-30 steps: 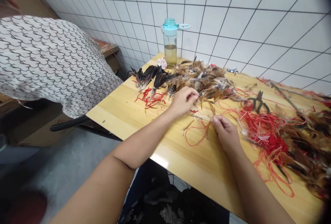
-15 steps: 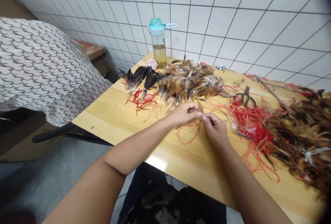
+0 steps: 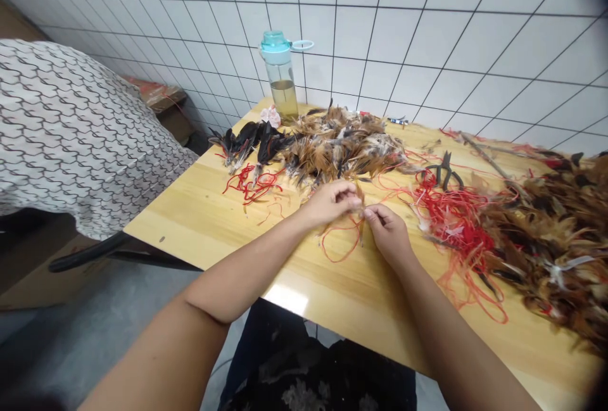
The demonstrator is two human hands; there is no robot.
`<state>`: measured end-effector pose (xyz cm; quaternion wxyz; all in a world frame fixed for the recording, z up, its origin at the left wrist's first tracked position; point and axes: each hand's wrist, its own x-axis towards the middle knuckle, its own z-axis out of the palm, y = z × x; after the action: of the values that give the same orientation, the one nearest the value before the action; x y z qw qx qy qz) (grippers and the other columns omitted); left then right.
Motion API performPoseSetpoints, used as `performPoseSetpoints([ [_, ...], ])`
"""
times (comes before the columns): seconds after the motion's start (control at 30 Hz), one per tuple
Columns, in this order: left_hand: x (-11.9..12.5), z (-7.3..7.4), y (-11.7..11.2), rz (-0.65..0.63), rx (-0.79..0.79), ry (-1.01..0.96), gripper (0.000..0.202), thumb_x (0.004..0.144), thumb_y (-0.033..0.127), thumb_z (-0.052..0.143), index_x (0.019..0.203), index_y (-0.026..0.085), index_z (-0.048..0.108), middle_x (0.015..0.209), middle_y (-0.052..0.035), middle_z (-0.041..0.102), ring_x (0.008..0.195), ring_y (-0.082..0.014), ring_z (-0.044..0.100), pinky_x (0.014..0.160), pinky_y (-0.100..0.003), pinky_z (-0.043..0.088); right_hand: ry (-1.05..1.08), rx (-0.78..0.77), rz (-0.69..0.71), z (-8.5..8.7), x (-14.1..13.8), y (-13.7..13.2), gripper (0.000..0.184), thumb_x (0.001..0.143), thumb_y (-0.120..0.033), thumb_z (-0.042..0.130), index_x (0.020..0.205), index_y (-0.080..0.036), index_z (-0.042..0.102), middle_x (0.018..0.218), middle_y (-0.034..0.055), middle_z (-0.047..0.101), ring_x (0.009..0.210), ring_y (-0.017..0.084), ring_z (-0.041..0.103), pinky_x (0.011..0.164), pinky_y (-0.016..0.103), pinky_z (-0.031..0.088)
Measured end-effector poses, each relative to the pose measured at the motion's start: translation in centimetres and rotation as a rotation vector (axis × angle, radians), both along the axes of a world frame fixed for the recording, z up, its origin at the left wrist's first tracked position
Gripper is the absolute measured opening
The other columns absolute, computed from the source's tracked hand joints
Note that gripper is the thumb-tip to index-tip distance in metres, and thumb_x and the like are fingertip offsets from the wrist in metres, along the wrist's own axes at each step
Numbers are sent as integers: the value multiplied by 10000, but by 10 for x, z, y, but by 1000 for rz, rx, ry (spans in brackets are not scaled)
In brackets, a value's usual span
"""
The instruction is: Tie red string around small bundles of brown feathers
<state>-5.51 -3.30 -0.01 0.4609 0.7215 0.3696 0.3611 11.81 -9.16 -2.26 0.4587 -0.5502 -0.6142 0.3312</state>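
Observation:
My left hand [image 3: 327, 201] and my right hand [image 3: 390, 232] meet over the wooden table [image 3: 213, 208], fingertips pinched together on a small brown feather [image 3: 361, 203] that stands up between them. A loop of red string [image 3: 339, 243] lies on the table just under the two hands. Behind my hands spreads a heap of brown feathers [image 3: 342, 145]. To its left lie bundles of black feathers [image 3: 251, 139] over loose red string [image 3: 251, 183].
Pliers [image 3: 444, 170] lie at the back right beside a tangle of red strings [image 3: 451, 214]. More brown feathers [image 3: 555, 233] cover the right side. A bottle with a teal lid [image 3: 281, 75] stands by the tiled wall. A person in a patterned top [image 3: 71, 132] is on the left.
My left hand drew back from the feather heap with a feather and met my right hand. The view shifted so the table's things slid left.

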Motion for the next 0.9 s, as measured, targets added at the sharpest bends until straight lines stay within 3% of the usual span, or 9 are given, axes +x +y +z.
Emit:
performPoseSetpoints([
  [0.1,-15,0,14,293,199,138,182,825,189,566,956,165,689,864,-22,603,753,-109,547,727,-245,435,68,-36,-74,0,1,0,251,822,-423,542,732,-205,625,688,17,635,650,159,543,630,285,438],
  [0.17,-26,-4,24,347,288,243,219,806,127,552,962,166,701,863,-26,586,763,-115,547,745,-255,443,123,-41,-120,0,2,0,262,818,-439,544,747,-199,619,693,18,626,647,154,532,620,281,427],
  [0.33,-31,-23,34,236,426,467,317,813,102,536,1044,214,722,898,-46,583,879,-160,544,827,-302,444,202,-52,-154,-1,2,1,279,807,-468,560,759,-197,602,700,21,626,636,147,521,595,269,408],
  [0.47,-23,-30,35,224,525,563,253,854,155,537,1003,225,729,948,-65,595,946,-197,514,847,-332,435,164,-40,-174,-3,1,1,278,800,-467,555,750,-199,612,677,14,619,610,142,499,577,265,400],
  [0.63,-19,-16,27,222,632,516,168,875,171,528,891,183,695,1016,-88,622,972,-212,491,872,-356,419,109,-18,-197,-3,2,1,266,814,-453,542,747,-206,613,679,16,638,597,145,506,565,268,402],
  [0.73,-18,-4,16,139,662,448,158,900,183,496,903,175,654,979,-62,661,949,-191,520,882,-339,409,87,-21,-226,-3,3,1,260,814,-445,543,750,-205,620,689,24,656,593,152,519,574,283,419],
  [0.9,-13,5,2,-21,663,431,146,906,186,469,891,172,613,836,-38,667,788,-165,516,779,-307,408,50,-10,-246,-3,3,1,236,828,-413,528,769,-206,624,700,34,661,611,168,546,602,301,439],
])
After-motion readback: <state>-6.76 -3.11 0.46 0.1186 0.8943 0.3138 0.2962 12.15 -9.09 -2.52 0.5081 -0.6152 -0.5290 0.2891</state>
